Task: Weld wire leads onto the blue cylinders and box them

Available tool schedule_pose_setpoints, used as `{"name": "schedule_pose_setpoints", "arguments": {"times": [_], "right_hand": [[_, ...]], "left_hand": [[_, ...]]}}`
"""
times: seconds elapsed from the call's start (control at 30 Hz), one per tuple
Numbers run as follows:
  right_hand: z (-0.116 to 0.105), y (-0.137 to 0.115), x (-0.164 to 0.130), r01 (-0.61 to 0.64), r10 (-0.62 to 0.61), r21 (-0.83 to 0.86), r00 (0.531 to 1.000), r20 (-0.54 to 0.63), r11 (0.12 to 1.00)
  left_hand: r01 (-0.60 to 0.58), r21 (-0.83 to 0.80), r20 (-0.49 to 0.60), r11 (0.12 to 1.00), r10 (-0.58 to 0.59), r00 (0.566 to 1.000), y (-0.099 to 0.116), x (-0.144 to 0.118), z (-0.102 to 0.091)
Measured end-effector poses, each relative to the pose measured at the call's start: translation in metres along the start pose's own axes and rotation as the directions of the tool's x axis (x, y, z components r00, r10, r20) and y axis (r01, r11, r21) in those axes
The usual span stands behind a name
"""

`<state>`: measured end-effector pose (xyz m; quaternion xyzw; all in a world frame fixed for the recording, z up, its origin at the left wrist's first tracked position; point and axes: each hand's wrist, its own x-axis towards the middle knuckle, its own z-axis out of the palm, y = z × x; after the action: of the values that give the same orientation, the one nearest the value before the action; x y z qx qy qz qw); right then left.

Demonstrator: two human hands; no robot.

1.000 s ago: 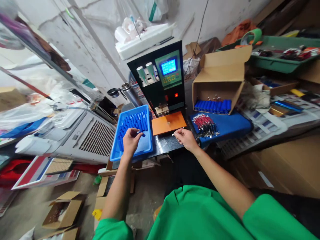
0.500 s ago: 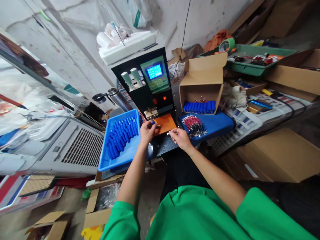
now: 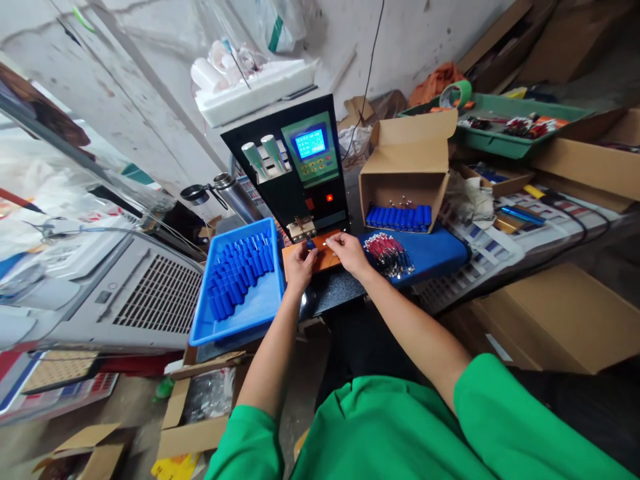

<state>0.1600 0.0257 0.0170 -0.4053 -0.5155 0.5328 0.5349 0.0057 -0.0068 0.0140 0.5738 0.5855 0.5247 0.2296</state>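
My left hand (image 3: 299,261) holds a blue cylindrical cell (image 3: 311,245) over the orange plate (image 3: 327,260) in front of the black welding machine (image 3: 295,167). My right hand (image 3: 345,253) pinches a small metal piece against the end of that cell. Both hands sit just below the machine's welding head (image 3: 301,229). A blue tray (image 3: 250,313) with several blue cells lies to the left of my left hand. A bundle of red and black wired parts (image 3: 387,252) lies on a blue pad (image 3: 430,248) to the right.
An open cardboard box (image 3: 407,170) holds a row of blue cells behind the pad. A green tray (image 3: 495,137) with tape and parts sits at back right. A white cooler unit (image 3: 125,293) stands at left. Cartons lie on the floor.
My left hand took a blue cell from the blue tray and carried it right to the orange plate. My right hand moved up and left to meet it.
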Motion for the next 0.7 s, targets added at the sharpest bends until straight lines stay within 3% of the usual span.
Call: {"name": "schedule_pose_setpoints", "arguments": {"times": [0.27,0.47,0.7], "right_hand": [[0.025,0.006,0.025,0.015,-0.011,-0.064,0.998,0.055,0.998],[0.032,0.010,0.030,-0.008,0.019,-0.192,0.998,0.054,0.981],[0.033,0.006,0.028,0.035,-0.023,-0.161,0.997,0.073,0.986]], "left_hand": [[0.004,-0.083,-0.031,0.997,-0.007,1.000,0.005,-0.002,0.005],[0.004,-0.076,-0.042,0.997,-0.007,0.999,0.001,-0.004,0.005],[0.004,-0.072,-0.083,0.997,-0.010,0.996,0.008,-0.005,0.006]]}}
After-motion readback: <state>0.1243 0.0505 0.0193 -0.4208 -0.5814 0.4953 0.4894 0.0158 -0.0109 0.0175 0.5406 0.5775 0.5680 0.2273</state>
